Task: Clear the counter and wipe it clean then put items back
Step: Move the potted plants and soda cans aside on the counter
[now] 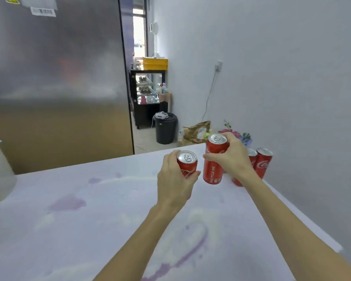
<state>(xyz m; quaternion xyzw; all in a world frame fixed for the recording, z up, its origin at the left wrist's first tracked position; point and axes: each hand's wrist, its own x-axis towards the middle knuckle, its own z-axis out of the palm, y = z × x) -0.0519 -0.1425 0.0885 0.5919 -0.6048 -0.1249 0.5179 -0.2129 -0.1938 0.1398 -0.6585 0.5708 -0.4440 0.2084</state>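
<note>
Clearing step: left hand [173, 179] and right hand [232, 157] each wrap fingers round a red aluminium can [187, 164] on the stained white counter [89, 209]; next, carry both off, leaving two far-right cans [262, 162].

Steel fridge [57, 78] left, white wall [272, 67] right, black bin [166, 128] on floor beyond

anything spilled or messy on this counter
Yes. The white counter carries purple liquid stains: a blotch at the left, a long curved smear near the front and small spots farther back. The four red soda cans stand upright, one in each hand.
</note>
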